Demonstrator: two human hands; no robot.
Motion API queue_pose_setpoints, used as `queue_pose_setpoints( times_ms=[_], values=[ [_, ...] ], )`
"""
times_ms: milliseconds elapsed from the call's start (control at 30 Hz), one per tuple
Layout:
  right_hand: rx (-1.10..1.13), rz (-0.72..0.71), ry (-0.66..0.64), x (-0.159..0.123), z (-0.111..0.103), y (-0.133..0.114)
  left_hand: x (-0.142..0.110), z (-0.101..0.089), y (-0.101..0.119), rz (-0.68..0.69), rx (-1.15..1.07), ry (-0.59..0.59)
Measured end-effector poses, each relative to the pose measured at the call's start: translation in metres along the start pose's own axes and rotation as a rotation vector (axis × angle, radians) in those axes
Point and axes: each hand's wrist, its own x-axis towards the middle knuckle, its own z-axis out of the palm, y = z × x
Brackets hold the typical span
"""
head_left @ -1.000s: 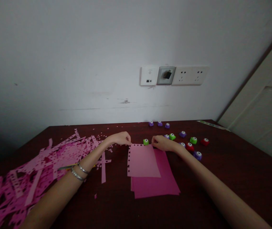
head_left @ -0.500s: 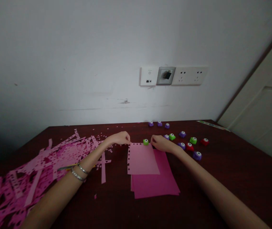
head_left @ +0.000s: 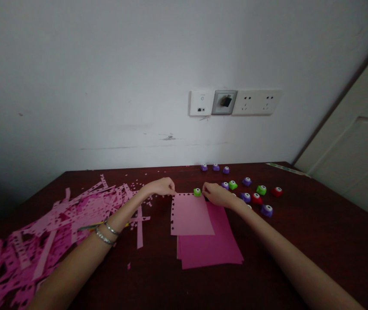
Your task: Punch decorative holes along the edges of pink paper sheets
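A light pink paper sheet (head_left: 192, 215) lies on a stack of darker pink sheets (head_left: 216, 247) on the dark wooden table (head_left: 300, 241). Punched holes run along its left and far edges. My left hand (head_left: 161, 187) pinches the sheet's far left corner with closed fingers. My right hand (head_left: 218, 193) is curled at the far right corner, right beside a small green paper punch (head_left: 197, 192) that sits on the sheet's far edge. Whether the right hand grips the paper or the punch is unclear.
Several small punches in purple, green and red (head_left: 257, 193) are scattered behind my right hand. A heap of cut pink strips (head_left: 51, 232) and confetti covers the table's left side. Wall sockets (head_left: 235, 102) sit above; a door (head_left: 355, 142) stands at the right.
The light pink sheet has slid slightly left and away under both hands. My right hand has crept left toward the green punch. The left hand barely shifted.
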Motion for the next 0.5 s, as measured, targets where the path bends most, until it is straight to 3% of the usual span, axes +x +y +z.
queue_pose_setpoints(
  times_ms=[267,500],
  values=[
    [0.042,-0.020,0.019,0.001,0.004,0.005,0.000,-0.001,0.000,-0.012,0.024,0.005],
    [0.174,0.048,0.154,0.003,-0.009,0.000,-0.001,-0.005,0.004,-0.033,0.112,0.241]
  ],
)
